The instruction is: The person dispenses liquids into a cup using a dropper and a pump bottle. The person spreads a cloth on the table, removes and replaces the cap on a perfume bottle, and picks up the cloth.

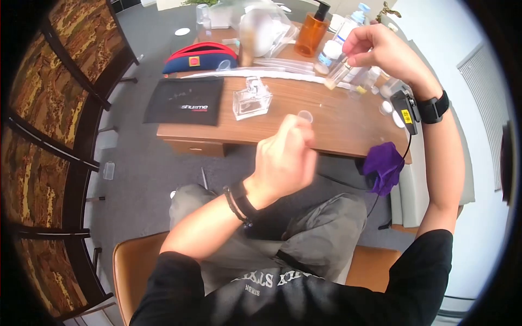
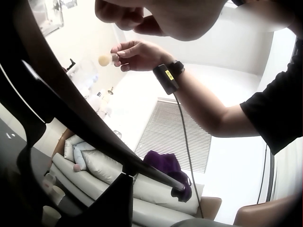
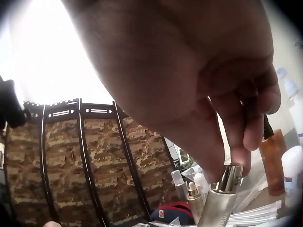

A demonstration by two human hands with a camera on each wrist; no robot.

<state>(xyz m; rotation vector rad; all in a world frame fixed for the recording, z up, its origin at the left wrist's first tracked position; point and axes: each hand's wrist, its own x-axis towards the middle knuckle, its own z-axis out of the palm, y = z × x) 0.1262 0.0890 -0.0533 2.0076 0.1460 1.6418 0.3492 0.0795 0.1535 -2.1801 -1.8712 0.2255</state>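
Note:
My right hand point(image 1: 375, 51) pinches a small glass bottle point(image 1: 337, 76) by its shiny metallic cap point(image 3: 229, 178), above the desk's right back part. In the head view the bottle leans, its base toward the lower left; the left wrist view shows its pale round base point(image 2: 104, 60). My left hand point(image 1: 285, 157) is raised at the desk's front edge with its fingers curled. A clear round cap point(image 1: 305, 116) shows at its fingertips, the rest hidden by the hand. A square clear perfume bottle point(image 1: 252, 100) stands on the desk beyond the left hand.
A black pouch point(image 1: 187, 103) lies at the desk's left front, with a blue-red case point(image 1: 198, 58) behind it. An amber pump bottle point(image 1: 311, 35) and several cosmetic containers stand at the back. A purple cloth point(image 1: 385, 168) hangs at the right front corner.

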